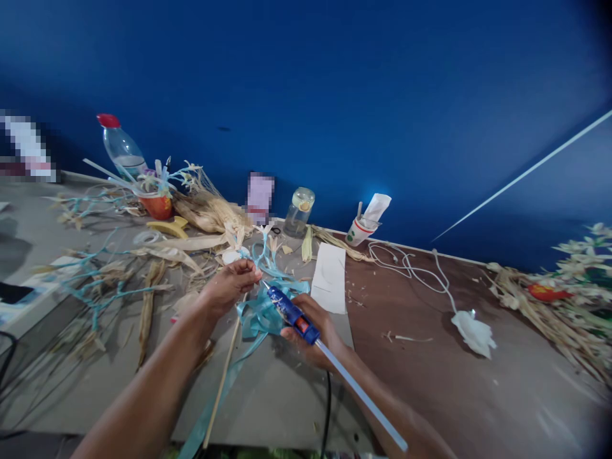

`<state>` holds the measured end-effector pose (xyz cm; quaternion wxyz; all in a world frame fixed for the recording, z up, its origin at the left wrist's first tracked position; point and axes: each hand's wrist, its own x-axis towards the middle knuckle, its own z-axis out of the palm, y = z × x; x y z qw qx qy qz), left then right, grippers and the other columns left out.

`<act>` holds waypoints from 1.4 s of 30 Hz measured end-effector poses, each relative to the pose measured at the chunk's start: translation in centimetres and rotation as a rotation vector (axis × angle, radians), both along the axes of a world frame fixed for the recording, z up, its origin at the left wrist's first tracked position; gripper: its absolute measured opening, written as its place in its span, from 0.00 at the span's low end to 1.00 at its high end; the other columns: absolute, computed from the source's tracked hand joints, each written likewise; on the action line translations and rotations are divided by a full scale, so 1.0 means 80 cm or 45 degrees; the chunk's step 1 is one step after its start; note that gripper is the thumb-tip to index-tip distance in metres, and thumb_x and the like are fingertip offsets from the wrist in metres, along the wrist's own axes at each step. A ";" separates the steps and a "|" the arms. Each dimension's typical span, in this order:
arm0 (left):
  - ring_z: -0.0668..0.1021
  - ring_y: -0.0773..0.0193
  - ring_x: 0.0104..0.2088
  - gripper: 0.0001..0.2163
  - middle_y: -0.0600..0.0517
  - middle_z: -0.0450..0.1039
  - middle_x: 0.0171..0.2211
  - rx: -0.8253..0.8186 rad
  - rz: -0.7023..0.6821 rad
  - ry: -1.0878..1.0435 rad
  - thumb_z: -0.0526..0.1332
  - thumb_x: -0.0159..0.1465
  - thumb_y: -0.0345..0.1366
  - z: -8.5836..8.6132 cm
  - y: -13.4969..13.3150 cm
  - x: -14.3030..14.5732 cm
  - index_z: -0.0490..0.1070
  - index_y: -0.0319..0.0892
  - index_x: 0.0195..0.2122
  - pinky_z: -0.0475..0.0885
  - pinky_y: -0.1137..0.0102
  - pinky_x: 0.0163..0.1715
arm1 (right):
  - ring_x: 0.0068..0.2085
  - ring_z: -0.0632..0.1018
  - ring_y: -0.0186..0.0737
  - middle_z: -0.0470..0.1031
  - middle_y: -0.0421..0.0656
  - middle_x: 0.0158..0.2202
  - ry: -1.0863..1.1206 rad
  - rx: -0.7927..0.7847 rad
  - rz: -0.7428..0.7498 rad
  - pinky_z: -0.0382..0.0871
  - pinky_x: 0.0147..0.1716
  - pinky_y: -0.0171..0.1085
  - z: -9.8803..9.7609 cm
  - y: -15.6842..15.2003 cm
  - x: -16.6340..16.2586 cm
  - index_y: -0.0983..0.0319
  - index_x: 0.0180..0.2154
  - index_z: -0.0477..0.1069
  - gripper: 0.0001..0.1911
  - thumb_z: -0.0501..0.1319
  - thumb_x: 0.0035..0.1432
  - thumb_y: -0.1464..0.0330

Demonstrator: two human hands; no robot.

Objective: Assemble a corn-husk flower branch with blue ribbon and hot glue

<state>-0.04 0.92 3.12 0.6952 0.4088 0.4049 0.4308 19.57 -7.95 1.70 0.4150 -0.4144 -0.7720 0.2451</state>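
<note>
My right hand [313, 328] is wrapped around a blue hot glue gun [287, 309], with a long translucent glue stick [363, 392] sticking out of its back end. The gun's nozzle points at the fingertips of my left hand [239, 280], which are pinched together on something too small to make out. Just beyond those fingertips stand husk flowers [264, 233] on light-blue wrapped stems [261, 252]. A heap of light-blue ribbon [261, 315] lies beneath both hands. From under my left hand a thin wooden stick [222, 389] slants down to the table's front edge.
Dried corn husks [205, 213] and blue-wrapped branches [95, 296] cover the left side. Along the wall stand a red-capped bottle [122, 146], a red cup [157, 205], a glass jar [299, 213] and a white cup [361, 229]. A white cable [415, 271] lies right, near husk flowers [583, 274].
</note>
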 end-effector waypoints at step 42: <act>0.61 0.76 0.16 0.12 0.57 0.63 0.16 0.047 0.026 -0.028 0.70 0.44 0.35 -0.005 0.005 -0.008 0.65 0.38 0.21 0.51 0.78 0.15 | 0.34 0.71 0.39 0.65 0.48 0.40 -0.618 0.015 -0.520 0.65 0.31 0.36 0.019 0.003 0.070 0.62 0.35 0.62 0.12 0.61 0.51 0.63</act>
